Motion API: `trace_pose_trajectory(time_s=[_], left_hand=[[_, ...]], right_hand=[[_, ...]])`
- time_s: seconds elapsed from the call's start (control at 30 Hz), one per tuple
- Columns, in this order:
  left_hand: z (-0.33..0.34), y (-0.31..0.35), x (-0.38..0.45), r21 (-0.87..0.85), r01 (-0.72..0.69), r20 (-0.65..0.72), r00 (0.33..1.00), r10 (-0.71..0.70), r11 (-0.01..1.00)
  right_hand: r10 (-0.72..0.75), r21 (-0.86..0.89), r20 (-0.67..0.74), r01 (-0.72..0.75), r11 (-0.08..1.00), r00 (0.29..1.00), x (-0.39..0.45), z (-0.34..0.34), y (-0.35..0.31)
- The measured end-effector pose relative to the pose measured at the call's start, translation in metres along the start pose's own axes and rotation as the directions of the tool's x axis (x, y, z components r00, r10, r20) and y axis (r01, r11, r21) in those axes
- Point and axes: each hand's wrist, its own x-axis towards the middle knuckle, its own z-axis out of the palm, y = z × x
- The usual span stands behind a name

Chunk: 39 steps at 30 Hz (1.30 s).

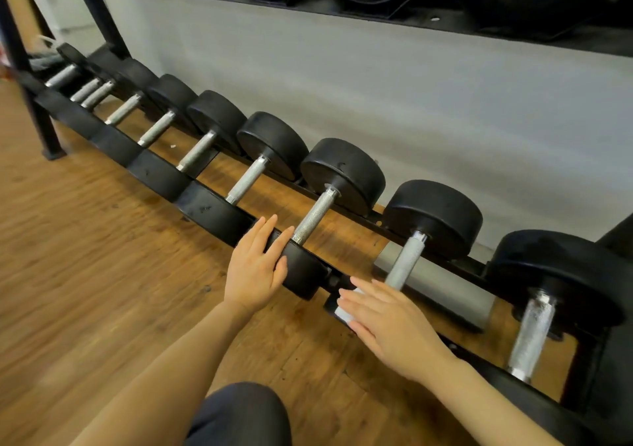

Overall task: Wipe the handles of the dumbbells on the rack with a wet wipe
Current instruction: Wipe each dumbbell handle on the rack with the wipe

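Several black dumbbells with silver knurled handles lie in a row on the low rack (156, 175). My left hand (253, 274) rests with straight fingers on the near head (305, 271) of the dumbbell whose handle (317, 214) runs up and to the right. My right hand (387, 325) lies flat with straight fingers over a white wet wipe (342, 312), just below the end of the neighbouring handle (406, 260). The wipe shows only at my fingertips; the rest is hidden under the hand.
An upper shelf (376, 10) of larger dumbbells overhangs the row. A grey block (445, 284) lies on the wooden floor under the rack. A grey wall (376, 103) stands behind. My knee (239, 414) is at the bottom edge.
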Motion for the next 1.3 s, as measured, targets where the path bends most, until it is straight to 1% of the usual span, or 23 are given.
trace_pose_trajectory(time_s=[0.1,0.2,0.3,0.4,0.47,0.53,0.7,0.83,0.93,1.03,1.13,1.2,1.3], left_hand=[[0.0,-0.002,0.0,-0.013,-0.019,0.017,1.0,0.019,1.0],[-0.004,-0.005,0.002,-0.023,-0.049,0.054,0.997,0.051,0.999],[-0.01,-0.012,0.003,-0.068,-0.067,0.097,0.993,0.074,0.995],[-0.019,-0.027,0.009,-0.134,-0.026,0.056,0.998,0.034,0.991],[-0.025,-0.04,0.018,-0.139,-0.015,0.031,0.999,0.02,0.99],[-0.029,-0.055,0.03,-0.133,-0.032,0.024,0.999,0.036,0.991],[-0.03,-0.091,0.061,-0.067,-0.146,0.049,0.988,0.149,0.987],[-0.026,-0.117,0.077,-0.02,-0.214,0.037,0.976,0.214,0.977],[-0.022,-0.136,0.088,-0.008,-0.229,0.017,0.973,0.229,0.973],[-0.019,-0.152,0.099,0.048,-0.284,0.038,0.959,0.282,0.958],[-0.017,-0.165,0.111,0.042,-0.315,0.067,0.948,0.312,0.948],[-0.014,-0.172,0.118,0.023,-0.303,0.096,0.949,0.299,0.953],[-0.01,-0.18,0.124,-0.018,-0.282,0.108,0.953,0.282,0.959]], right_hand=[[0.107,-0.015,-0.03,-0.108,0.994,0.994,0.01,0.005,-0.005],[0.272,0.079,-0.02,-0.269,0.96,0.962,0.03,0.012,-0.005],[0.398,0.161,0.019,-0.396,0.904,0.917,0.048,0.017,-0.004],[0.534,0.306,-0.04,-0.498,0.811,0.845,0.068,0.015,-0.01],[0.593,0.366,-0.086,-0.528,0.766,0.801,0.083,0.016,-0.015],[0.624,0.394,-0.131,-0.537,0.746,0.771,0.099,0.017,-0.021],[0.703,0.457,-0.19,-0.572,0.681,0.686,0.147,0.019,-0.027],[0.701,0.456,-0.267,-0.554,0.696,0.661,0.174,0.03,-0.019],[0.723,0.466,-0.265,-0.572,0.675,0.638,0.191,0.038,-0.012],[0.717,0.435,-0.274,-0.582,0.687,0.641,0.204,0.049,-0.007],[0.685,0.364,-0.281,-0.586,0.724,0.672,0.209,0.062,0.0],[0.646,0.251,-0.268,-0.595,0.763,0.715,0.209,0.066,0.006],[0.543,0.0,-0.258,-0.562,0.827,0.799,0.207,0.068,0.018]])
